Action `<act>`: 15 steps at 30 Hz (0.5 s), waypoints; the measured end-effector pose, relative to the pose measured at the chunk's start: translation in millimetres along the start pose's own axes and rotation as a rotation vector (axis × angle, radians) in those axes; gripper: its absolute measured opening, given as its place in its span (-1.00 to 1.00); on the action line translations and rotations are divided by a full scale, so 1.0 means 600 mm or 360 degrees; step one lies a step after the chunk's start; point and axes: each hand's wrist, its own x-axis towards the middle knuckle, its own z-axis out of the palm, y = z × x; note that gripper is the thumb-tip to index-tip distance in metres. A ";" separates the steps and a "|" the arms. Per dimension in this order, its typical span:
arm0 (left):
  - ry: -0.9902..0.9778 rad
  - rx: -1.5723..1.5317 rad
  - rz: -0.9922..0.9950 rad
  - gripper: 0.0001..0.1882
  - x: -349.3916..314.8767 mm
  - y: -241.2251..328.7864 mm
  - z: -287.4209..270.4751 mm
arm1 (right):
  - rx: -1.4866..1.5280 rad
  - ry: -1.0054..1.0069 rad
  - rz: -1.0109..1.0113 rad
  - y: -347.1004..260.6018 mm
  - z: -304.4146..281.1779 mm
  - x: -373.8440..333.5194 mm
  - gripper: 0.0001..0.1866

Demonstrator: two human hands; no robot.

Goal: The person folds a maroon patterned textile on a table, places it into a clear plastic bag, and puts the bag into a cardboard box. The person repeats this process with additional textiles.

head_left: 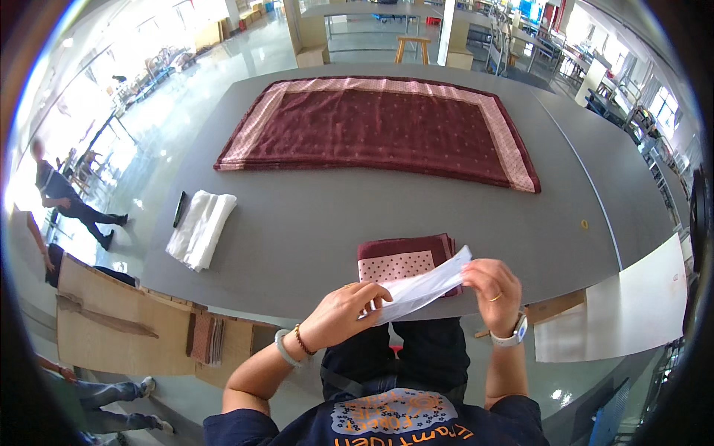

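Just above the table's near edge, my left hand (pixel 343 312) grips one end of a white, see-through plastic bag (pixel 425 288). The fingers of my right hand (pixel 494 290) are curled at the bag's other end, pinching its corner. Partly covered by the bag is a small folded cloth (pixel 398 264), maroon with a pink dotted panel. Farther back, a large maroon cloth (pixel 372 126) with a pink dotted border lies spread flat, seemingly in layers.
On the grey table (pixel 297 230), a stack of white plastic bags (pixel 201 230) and a black marker (pixel 180 209) lie at left. A small yellow ring (pixel 584 224) is at right. Below stand a cardboard box (pixel 119 320) and white board (pixel 617 312). People stand at left.
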 end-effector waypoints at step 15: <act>0.0954 0.1631 0.0251 -0.57 0.064 -0.109 -0.050 | -0.0227 -0.0572 0.0841 0.044 0.180 -0.124 -0.22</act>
